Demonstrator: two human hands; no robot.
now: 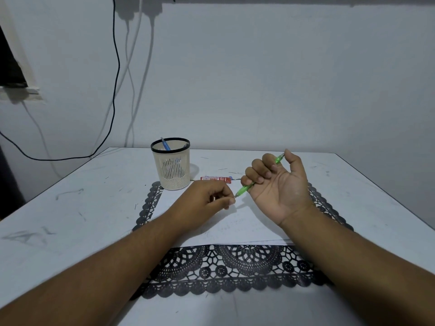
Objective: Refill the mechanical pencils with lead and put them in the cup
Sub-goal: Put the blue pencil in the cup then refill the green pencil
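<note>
**Clerk:** Nearest the camera: black lace placemat (235, 267) on a white table (70, 208), with a white paper sheet (235, 227) over its far half. Two bare forearms cross it.

**Checker:** Containers?

**Clerk:** One. Cream mesh cup (171, 164), black rim, upright at about 11 o'clock from the hands, its base touching the mat's far left corner. Contents: one blue pencil (165, 144) leaning inside, top end showing above the rim. More blue shows through the mesh; count cannot be told.

**Checker:** Item in hand?

**Clerk:** Green mechanical pencil (244, 189), translucent barrel, lying slantwise, its tip pointing toward 8 o'clock. Right hand (280, 187) is palm up, fingers curled round the barrel, thumb at the pencil's far end. Held above the paper, not in the cup.

**Checker:** Left hand (207, 201)?

**Clerk:** Thumb and forefinger pinched together at the pencil's tip. Whether a lead is between them is too fine to tell.

**Checker:** Remaining stock?

**Clerk:** Red lead case (216, 179) flat on the table between cup and right hand, at 12 o'clock from the left hand. Thin dark strokes on the table beyond it, near 1 o'clock.
</note>
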